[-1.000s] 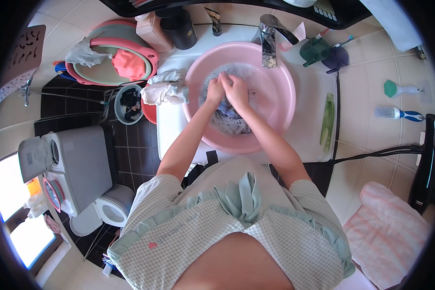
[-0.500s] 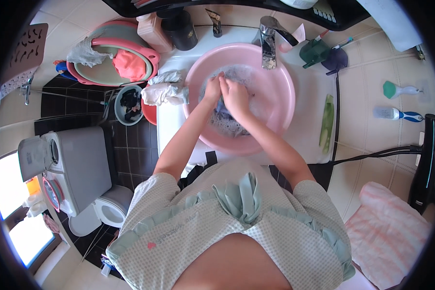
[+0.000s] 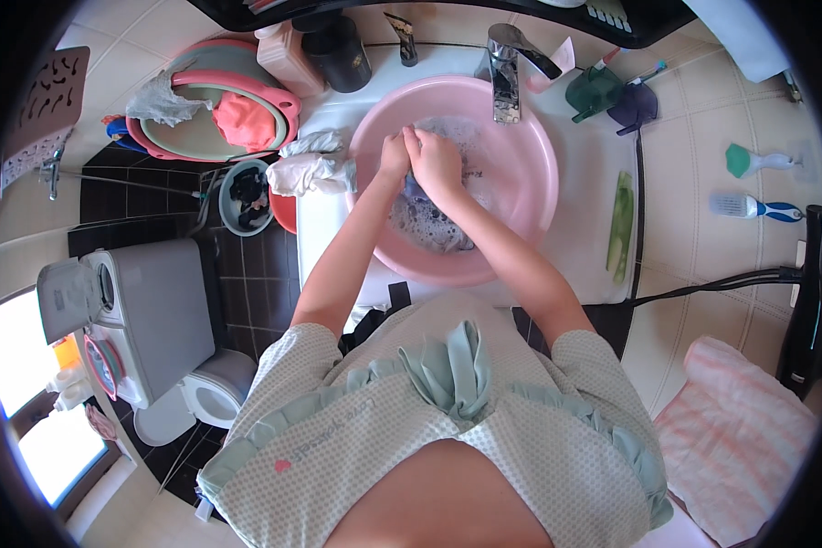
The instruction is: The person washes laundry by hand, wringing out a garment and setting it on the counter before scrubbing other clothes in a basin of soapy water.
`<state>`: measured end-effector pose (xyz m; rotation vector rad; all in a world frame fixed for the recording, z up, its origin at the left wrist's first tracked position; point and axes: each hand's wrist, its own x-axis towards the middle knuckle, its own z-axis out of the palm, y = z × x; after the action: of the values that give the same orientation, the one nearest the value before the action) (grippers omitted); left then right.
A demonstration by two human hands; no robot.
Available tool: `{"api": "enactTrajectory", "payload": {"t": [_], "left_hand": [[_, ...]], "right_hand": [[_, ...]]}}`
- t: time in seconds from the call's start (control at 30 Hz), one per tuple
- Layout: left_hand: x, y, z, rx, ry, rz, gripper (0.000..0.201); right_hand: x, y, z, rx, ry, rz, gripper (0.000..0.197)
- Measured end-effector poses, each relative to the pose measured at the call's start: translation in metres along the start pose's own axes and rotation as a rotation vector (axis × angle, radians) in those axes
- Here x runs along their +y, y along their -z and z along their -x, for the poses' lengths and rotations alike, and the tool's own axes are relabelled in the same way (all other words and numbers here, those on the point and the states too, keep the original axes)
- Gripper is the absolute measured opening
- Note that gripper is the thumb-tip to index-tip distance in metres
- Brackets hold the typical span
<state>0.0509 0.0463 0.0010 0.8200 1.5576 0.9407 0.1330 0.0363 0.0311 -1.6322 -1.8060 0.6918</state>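
Note:
My left hand point(image 3: 394, 157) and my right hand point(image 3: 437, 166) are pressed together over a pink basin point(image 3: 545, 192). Both are closed on a wet bluish-grey cloth point(image 3: 415, 190), which hangs below them into soapy water point(image 3: 434, 234). Most of the cloth is hidden by the hands and the suds, so its kind cannot be made out. At the far side of the basin, a chrome faucet point(image 3: 505, 87) reaches over the rim. Crumpled white cloth point(image 3: 312, 172) lies on the sink edge, left of the basin.
Green and purple cups point(image 3: 594, 91) with toothbrushes stand at the back right, near a green aloe leaf point(image 3: 620, 226). Bottles point(image 3: 336, 57) line the back left. Further left are stacked tubs point(image 3: 288, 105) and a pail point(image 3: 231, 215) of dark clothes. A pink-striped towel point(image 3: 735, 429) lies at the lower right.
My two hands have shifted slightly left and towards the far side, still joined around the cloth. The fingers have curled in more, and the foam below has spread differently.

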Motion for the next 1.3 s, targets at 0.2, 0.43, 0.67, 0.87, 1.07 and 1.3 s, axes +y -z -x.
{"api": "enactTrajectory", "payload": {"t": [0.2, 0.43, 0.67, 0.87, 1.07, 1.3], "left_hand": [[-0.016, -0.013, 0.002, -0.168, 0.149, 0.263, 0.038], [-0.004, 0.022, -0.006, -0.302, 0.323, 0.877, 0.03], [-0.005, 0.022, 0.007, -0.385, 0.226, 0.671, 0.031], [-0.003, 0.023, 0.026, -0.329, 0.052, 0.161, 0.09], [-0.004, 0.034, 0.031, -0.242, -0.351, -0.508, 0.081], [0.008, 0.049, 0.046, -0.068, -0.756, -0.779, 0.067]], "right_hand": [[0.054, 0.004, -0.035, -0.043, -0.087, 0.03, 0.039], [0.061, 0.036, -0.005, 0.082, 0.249, -0.076, 0.028], [0.082, 0.011, 0.022, -0.403, 0.028, -0.234, 0.056], [0.081, 0.038, 0.004, -0.39, -0.025, -0.409, 0.035], [0.09, 0.075, 0.001, -0.127, 0.038, -0.256, 0.022], [0.073, 0.122, 0.016, 0.147, 0.357, 0.198, 0.025]]}}
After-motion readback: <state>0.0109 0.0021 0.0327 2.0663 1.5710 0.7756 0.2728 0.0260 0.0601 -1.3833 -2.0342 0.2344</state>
